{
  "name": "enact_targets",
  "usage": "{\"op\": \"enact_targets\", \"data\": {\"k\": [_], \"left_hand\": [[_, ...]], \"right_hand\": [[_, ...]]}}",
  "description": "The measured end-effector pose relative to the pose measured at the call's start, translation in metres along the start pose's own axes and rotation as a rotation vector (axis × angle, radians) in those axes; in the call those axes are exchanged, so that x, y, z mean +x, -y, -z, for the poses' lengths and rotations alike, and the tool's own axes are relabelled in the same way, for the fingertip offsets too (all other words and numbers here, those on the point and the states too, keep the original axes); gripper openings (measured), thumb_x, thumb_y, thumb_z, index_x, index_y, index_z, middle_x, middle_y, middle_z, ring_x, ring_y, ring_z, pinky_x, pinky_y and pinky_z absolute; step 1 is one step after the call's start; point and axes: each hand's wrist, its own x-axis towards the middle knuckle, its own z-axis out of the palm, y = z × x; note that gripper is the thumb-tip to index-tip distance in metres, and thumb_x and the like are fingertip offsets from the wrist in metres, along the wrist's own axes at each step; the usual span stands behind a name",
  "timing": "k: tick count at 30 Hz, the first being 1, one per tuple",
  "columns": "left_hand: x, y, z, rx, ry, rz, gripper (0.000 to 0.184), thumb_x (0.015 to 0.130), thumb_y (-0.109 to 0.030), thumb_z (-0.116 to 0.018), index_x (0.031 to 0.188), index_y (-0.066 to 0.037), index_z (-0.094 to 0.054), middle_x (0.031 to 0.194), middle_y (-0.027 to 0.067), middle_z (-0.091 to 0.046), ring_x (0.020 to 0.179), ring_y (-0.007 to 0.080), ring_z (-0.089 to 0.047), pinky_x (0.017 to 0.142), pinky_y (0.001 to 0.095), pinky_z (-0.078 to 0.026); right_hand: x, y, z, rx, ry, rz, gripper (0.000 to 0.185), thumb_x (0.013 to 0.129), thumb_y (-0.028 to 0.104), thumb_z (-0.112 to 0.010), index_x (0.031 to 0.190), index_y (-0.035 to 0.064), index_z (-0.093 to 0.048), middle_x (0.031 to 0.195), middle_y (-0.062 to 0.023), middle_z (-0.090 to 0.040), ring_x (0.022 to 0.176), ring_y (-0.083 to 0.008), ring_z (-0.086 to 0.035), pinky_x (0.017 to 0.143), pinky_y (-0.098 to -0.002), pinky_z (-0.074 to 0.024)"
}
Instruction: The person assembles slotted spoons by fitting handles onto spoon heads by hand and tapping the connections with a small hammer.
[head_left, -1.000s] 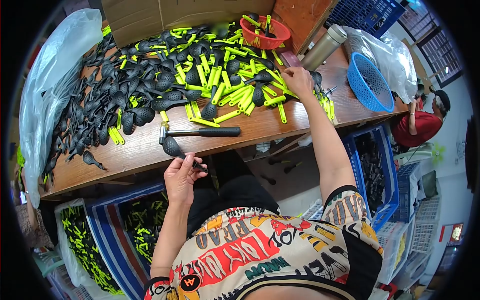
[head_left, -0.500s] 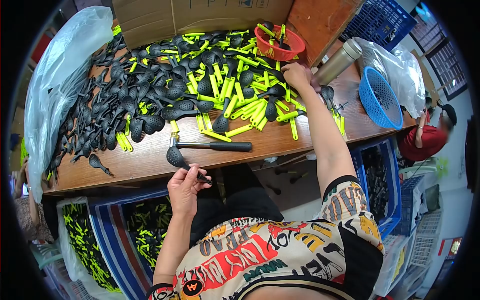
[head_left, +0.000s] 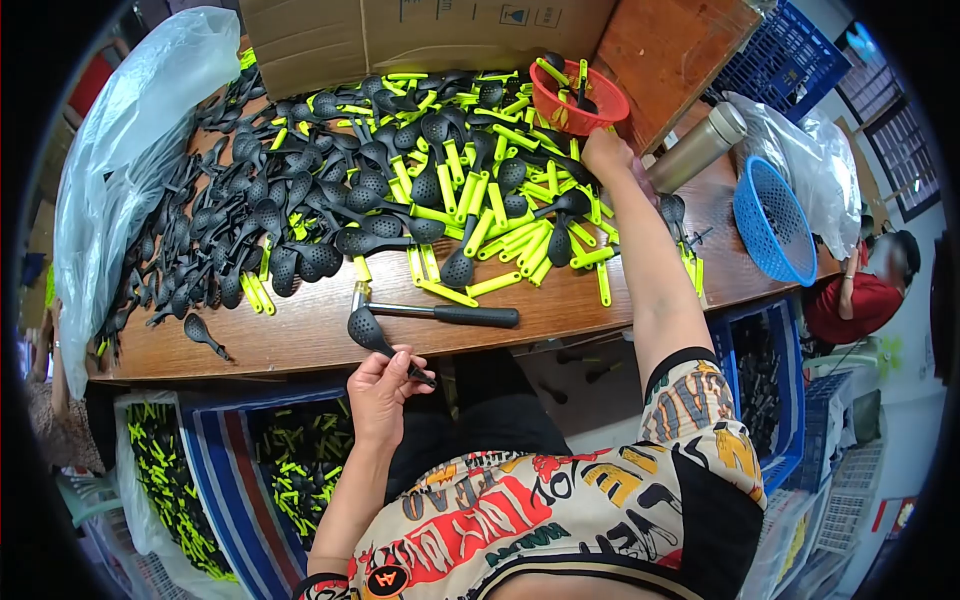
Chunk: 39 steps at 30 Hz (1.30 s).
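Observation:
Between the thumb and fingers of my left hand [head_left: 379,398] is a black slotted spoon head [head_left: 368,328], its bowl just below a hammer [head_left: 440,312] on the wooden table. My right hand [head_left: 607,158] is at the right edge of the pile, beside the red basket [head_left: 600,114] and left of a metal flask [head_left: 698,150]; its fingers are mostly hidden, and what they touch cannot be made out. Black spoon heads [head_left: 285,190] and bright green handles [head_left: 520,240] lie heaped across the table [head_left: 300,335].
A cardboard box [head_left: 420,45] stands behind the pile, a plastic bag [head_left: 135,150] at the left. To the right are a blue basket [head_left: 775,220] and a person in red [head_left: 860,300]. Crates of parts [head_left: 235,480] sit below the table's edge.
The whole view has shifted, so the table's things appear farther right and lower. My left hand keeps hold of the spoon head. My right hand has moved slightly toward the red basket.

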Motion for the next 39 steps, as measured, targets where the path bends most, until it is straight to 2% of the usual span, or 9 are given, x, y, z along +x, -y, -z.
{"op": "enact_targets", "data": {"k": [6, 12, 17, 19, 20, 22, 24, 29, 39], "left_hand": [[0.002, 0.001, -0.002, -0.011, 0.013, 0.017, 0.015, 0.093, -0.013, -0.063, 0.095, 0.002, -0.061, 0.087, 0.0141, -0.068, 0.072, 0.0224, -0.069, 0.059, 0.0311, -0.059], [0.000, 0.002, 0.000, -0.015, 0.010, 0.027, 0.016, 0.093, -0.013, -0.063, 0.098, 0.002, -0.061, 0.087, 0.0141, -0.068, 0.073, 0.0224, -0.069, 0.060, 0.0308, -0.059], [0.000, -0.002, -0.006, -0.027, 0.036, -0.002, 0.016, 0.093, -0.013, -0.063, 0.099, 0.002, -0.061, 0.088, 0.0136, -0.068, 0.074, 0.0225, -0.069, 0.061, 0.0305, -0.059], [0.001, -0.007, -0.012, -0.015, 0.034, -0.001, 0.015, 0.093, -0.012, -0.062, 0.098, 0.002, -0.061, 0.089, 0.0131, -0.068, 0.075, 0.0225, -0.069, 0.061, 0.0302, -0.059], [0.002, -0.010, -0.017, -0.008, 0.026, 0.001, 0.014, 0.093, -0.012, -0.062, 0.097, 0.002, -0.060, 0.089, 0.0129, -0.068, 0.075, 0.0223, -0.069, 0.061, 0.0300, -0.059], [0.004, -0.019, -0.029, 0.007, 0.074, -0.028, 0.014, 0.094, -0.013, -0.061, 0.096, 0.001, -0.061, 0.091, 0.0120, -0.068, 0.077, 0.0207, -0.069, 0.062, 0.0289, -0.058], [0.009, -0.025, -0.041, -0.005, 0.109, -0.020, 0.017, 0.094, -0.016, -0.061, 0.096, 0.001, -0.061, 0.093, 0.0128, -0.069, 0.077, 0.0196, -0.068, 0.063, 0.0289, -0.057], [0.014, -0.034, -0.054, -0.060, 0.216, 0.054, 0.018, 0.095, -0.016, -0.059, 0.100, 0.001, -0.064, 0.091, 0.0101, -0.069, 0.075, 0.0185, -0.069, 0.063, 0.0292, -0.058], [0.010, -0.047, -0.042, 0.053, 0.258, 0.129, 0.013, 0.092, -0.015, -0.062, 0.091, -0.003, -0.065, 0.080, 0.0074, -0.068, 0.066, 0.0164, -0.067, 0.058, 0.0280, -0.057]], "right_hand": [[0.000, -0.017, 0.000, -0.093, -0.253, 0.244, 0.019, 0.085, 0.016, -0.054, 0.084, 0.0026, -0.068, 0.089, -0.0237, -0.068, 0.085, -0.0410, -0.067, 0.073, -0.0495, -0.0544], [-0.015, -0.026, 0.012, -0.189, -0.445, 0.562, 0.024, 0.092, 0.028, -0.056, 0.087, 0.0042, -0.056, 0.077, -0.0188, -0.068, 0.067, -0.0362, -0.068, 0.059, -0.0472, -0.0535], [-0.044, -0.015, 0.045, -0.218, -0.552, 0.569, 0.022, 0.093, 0.028, -0.057, 0.095, 0.0070, -0.055, 0.076, -0.0155, -0.067, 0.066, -0.0331, -0.067, 0.056, -0.0446, -0.0513], [-0.063, -0.006, 0.062, 0.260, -0.747, 0.695, 0.019, 0.091, 0.025, -0.061, 0.093, 0.0059, -0.062, 0.077, -0.0170, -0.067, 0.064, -0.0296, -0.067, 0.056, -0.0416, -0.0511], [-0.077, 0.001, 0.068, 0.480, -0.633, 0.619, 0.014, 0.089, 0.018, -0.065, 0.092, 0.0045, -0.067, 0.076, -0.0120, -0.069, 0.059, -0.0188, -0.065, 0.054, -0.0327, -0.0497], [-0.140, 0.032, 0.093, 1.139, 0.030, 0.507, 0.011, 0.087, 0.011, -0.068, 0.095, 0.0034, -0.068, 0.076, -0.0027, -0.067, 0.060, -0.0080, -0.059, 0.053, -0.0235, -0.0464], [-0.201, 0.055, 0.088, 1.233, 0.377, 0.620, 0.017, 0.082, 0.004, -0.072, 0.099, 0.0028, -0.067, 0.081, 0.0018, -0.065, 0.070, -0.0035, -0.058, 0.059, -0.0189, -0.0456], [-0.284, 0.083, 0.064, 1.019, 0.187, 0.826, 0.017, 0.079, 0.010, -0.078, 0.087, 0.0021, -0.066, 0.076, -0.0011, -0.067, 0.062, -0.0062, -0.059, 0.054, -0.0226, -0.0456], [-0.324, 0.089, 0.041, 1.657, 0.535, 0.374, 0.021, 0.087, 0.006, -0.069, 0.106, -0.0022, -0.064, 0.081, -0.0040, -0.066, 0.066, -0.0066, -0.061, 0.060, -0.0213, -0.0526]]}}
